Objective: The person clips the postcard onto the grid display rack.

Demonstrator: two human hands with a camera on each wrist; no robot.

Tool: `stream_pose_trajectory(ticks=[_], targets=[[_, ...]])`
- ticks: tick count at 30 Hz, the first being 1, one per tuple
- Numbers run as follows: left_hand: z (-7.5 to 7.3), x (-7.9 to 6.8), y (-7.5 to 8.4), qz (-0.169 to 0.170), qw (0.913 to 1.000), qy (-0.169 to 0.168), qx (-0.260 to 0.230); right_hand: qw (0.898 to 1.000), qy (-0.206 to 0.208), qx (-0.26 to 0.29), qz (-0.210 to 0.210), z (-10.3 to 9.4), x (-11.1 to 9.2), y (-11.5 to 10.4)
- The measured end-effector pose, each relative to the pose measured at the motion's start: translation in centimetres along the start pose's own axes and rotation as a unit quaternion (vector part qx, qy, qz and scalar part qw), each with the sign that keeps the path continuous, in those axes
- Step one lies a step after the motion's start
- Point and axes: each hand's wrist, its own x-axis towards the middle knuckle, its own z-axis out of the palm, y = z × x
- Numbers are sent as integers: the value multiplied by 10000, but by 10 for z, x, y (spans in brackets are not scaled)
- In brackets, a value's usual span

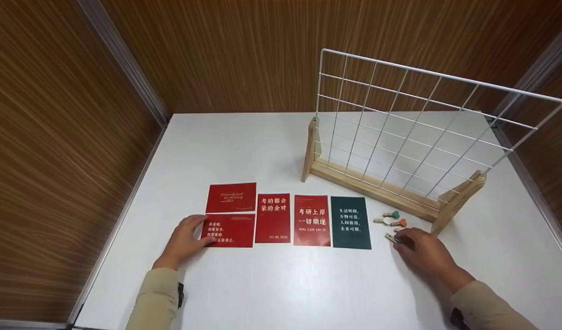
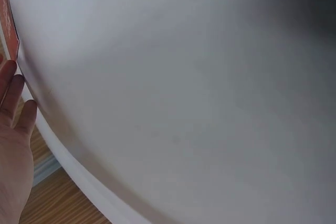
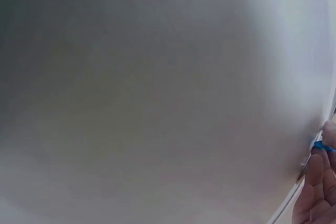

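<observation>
My left hand (image 1: 184, 238) rests at the left edge of a red card (image 1: 235, 231) with white lettering, thumb on its lower part and fingers at its upper left corner. In the left wrist view those fingers (image 2: 11, 95) look nearly straight. Over at the right, my right hand (image 1: 425, 252) pinches a small wooden clothespin (image 1: 390, 238) low over the table. A blue piece of the clothespin (image 3: 319, 145) shows between thumb and fingers in the right wrist view. Beyond that hand lie small clothespins with a green heart (image 1: 394, 214) and an orange heart (image 1: 401, 223).
Another red card (image 1: 231, 190) lies behind the held-down one. To the right are two upright red cards (image 1: 272, 224) (image 1: 312, 236) and a dark green card (image 1: 351, 243). A white wire grid (image 1: 406, 69) stands in a wooden base (image 1: 372, 189) at the back right. Wood-grain panels (image 1: 226, 55) enclose the white table.
</observation>
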Motion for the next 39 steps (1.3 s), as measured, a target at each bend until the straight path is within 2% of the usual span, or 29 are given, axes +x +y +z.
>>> stream_pose_trajectory(ticks=[6, 21, 28, 35, 39], targets=[[0, 3, 0, -120, 9999, -81, -19, 9998, 125, -39, -156, 0, 1, 0], [-1, 4, 2, -5, 9997, -245, 91, 9997, 197, -60, -127, -2, 3, 1], [-3, 7, 3, -68, 9997, -183, -159, 9997, 220, 1, -125, -3, 3, 2], [-3, 10, 6, 87, 9985, -87, -525, 9990, 383, 98, -193, -5, 5, -2], [-1, 7, 6, -58, 9981, -88, -611, 9989, 397, 175, -163, -7, 6, -6]])
